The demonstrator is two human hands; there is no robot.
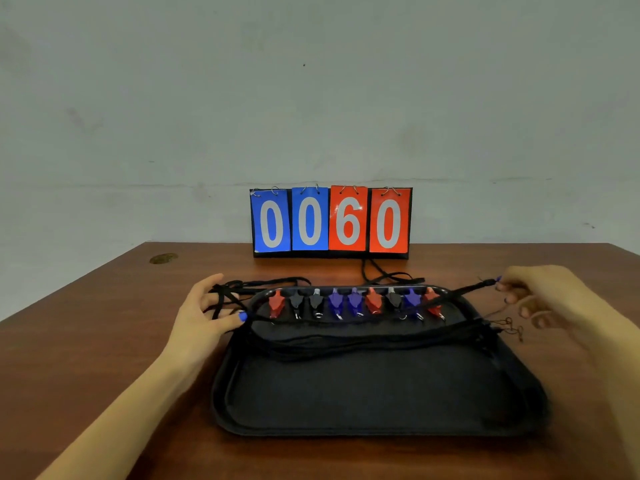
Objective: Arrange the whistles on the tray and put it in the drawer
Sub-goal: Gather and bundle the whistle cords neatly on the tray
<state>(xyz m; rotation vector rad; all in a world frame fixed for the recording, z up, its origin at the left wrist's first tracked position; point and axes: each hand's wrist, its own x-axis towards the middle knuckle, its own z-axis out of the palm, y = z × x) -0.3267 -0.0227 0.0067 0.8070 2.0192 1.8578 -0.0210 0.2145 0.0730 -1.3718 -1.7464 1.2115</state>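
Note:
A black tray [377, 393] lies on the wooden table in front of me. Along its far rim stands a row of several whistles [356, 301], red, black and blue, each with a metal ring. Their black lanyards [363, 339] run in a bundle across the tray's middle. At the tray's far left corner my left hand [204, 311] holds the lanyard loops, cords wound around its fingers. Past the tray's far right corner, my right hand [540, 296] pinches the end of a black cord [485, 283].
A flip scoreboard [330, 221] reading 0060 stands at the table's back edge against the wall. A loose black cord [374, 271] trails from it towards the tray. A round mark [163, 258] is on the table at the far left.

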